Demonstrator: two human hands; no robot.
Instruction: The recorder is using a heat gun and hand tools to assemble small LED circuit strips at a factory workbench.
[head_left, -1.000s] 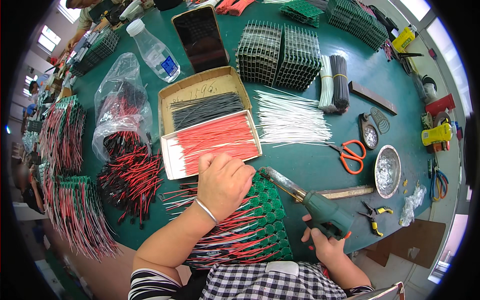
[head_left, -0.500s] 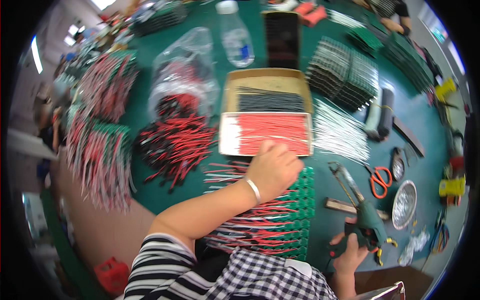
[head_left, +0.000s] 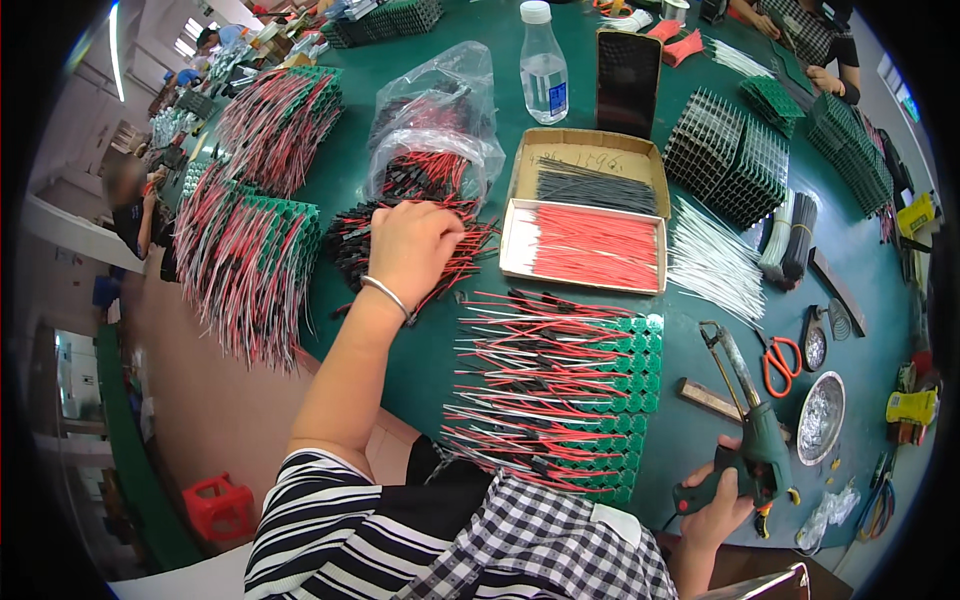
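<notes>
My left hand (head_left: 413, 245) is over a pile of short red-and-black wires (head_left: 350, 240). Its fingers are curled together, and what is between them is hidden. In my right hand (head_left: 722, 502), at the lower right, is a green soldering gun (head_left: 765, 448), gripped by its dark handle, its metal tip pointing up and away. Between my hands lies a panel of round green circuit boards (head_left: 640, 365). Red and white wires (head_left: 530, 385) fan out leftward from it, some with black pieces on them.
Beyond the panel stands a cardboard box (head_left: 512, 262) of red and black wires. White wires (head_left: 715, 262), orange-handled scissors (head_left: 780, 365) and a metal bowl (head_left: 822, 420) lie rightward. Wired panels (head_left: 255, 270) are stacked at left; a bottle (head_left: 543, 75) and phone (head_left: 627, 85) stand behind.
My left hand has moved left from the red wires in the box to the red-and-black pile. The whole view has shifted somewhat. My right hand still holds the soldering gun.
</notes>
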